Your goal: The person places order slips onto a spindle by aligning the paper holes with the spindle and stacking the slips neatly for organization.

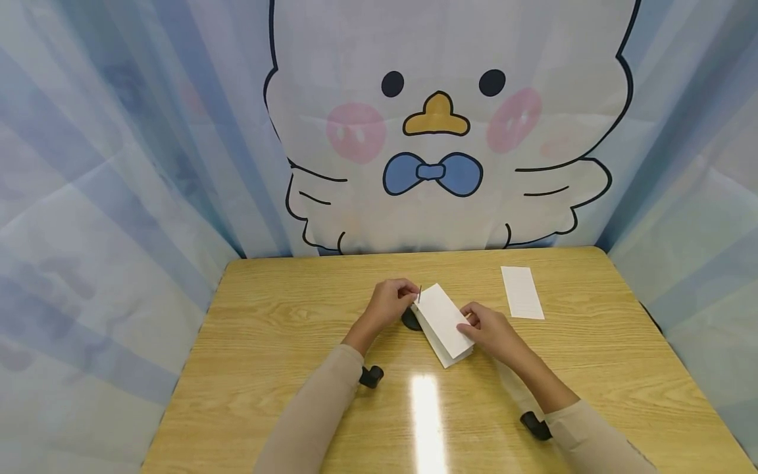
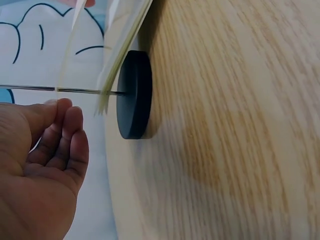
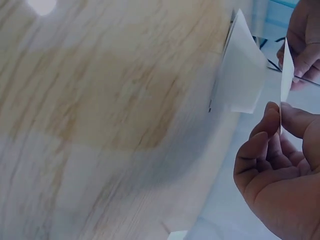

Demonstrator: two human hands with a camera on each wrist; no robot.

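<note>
A paper spike stands upright on the table, with a round black base (image 2: 134,95) and a thin metal rod (image 2: 30,87). Several papers (image 2: 122,55) are threaded low on the rod, close to the base. Higher up, a white sheet of paper (image 1: 441,316) has its far corner at the rod. My left hand (image 1: 387,303) pinches that corner between thumb and fingertips, right beside the rod. With thumb and index finger, my right hand (image 3: 280,175) pinches the sheet's right edge. The sheet is held above the lower papers, with a gap between.
Another slip of white paper (image 1: 523,293) lies on the wooden table (image 1: 284,316), to the right of the right hand. Behind the table hangs a curtain (image 1: 432,217) with a cartoon bird print. Black wrist mounts (image 1: 372,376) sit at both sleeves.
</note>
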